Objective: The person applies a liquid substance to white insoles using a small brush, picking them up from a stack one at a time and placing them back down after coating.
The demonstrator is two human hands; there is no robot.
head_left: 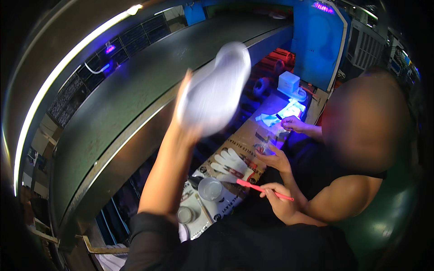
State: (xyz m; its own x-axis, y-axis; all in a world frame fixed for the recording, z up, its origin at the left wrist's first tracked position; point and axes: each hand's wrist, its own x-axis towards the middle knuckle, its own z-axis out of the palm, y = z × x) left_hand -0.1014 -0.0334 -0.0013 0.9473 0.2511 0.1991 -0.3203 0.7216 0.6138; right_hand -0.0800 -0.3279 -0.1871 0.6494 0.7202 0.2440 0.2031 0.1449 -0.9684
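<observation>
Raised over the conveyor's near edge, a white shoe sole is smeared by motion. My left hand grips it from the left and below; most of the fingers are hidden behind it. Lower right, my right hand is closed round the pink handle of a brush. The brush points left, its pale head by the rim of a translucent tub. A white glove with reddish marks lies just beyond the brush head, on the printed cardboard covering of the bench.
A dark conveyor belt runs along the left and back toward a blue machine housing. A round jar stands near me. At right a co-worker's hands work beside brightly lit pieces; a white-blue box stands beyond.
</observation>
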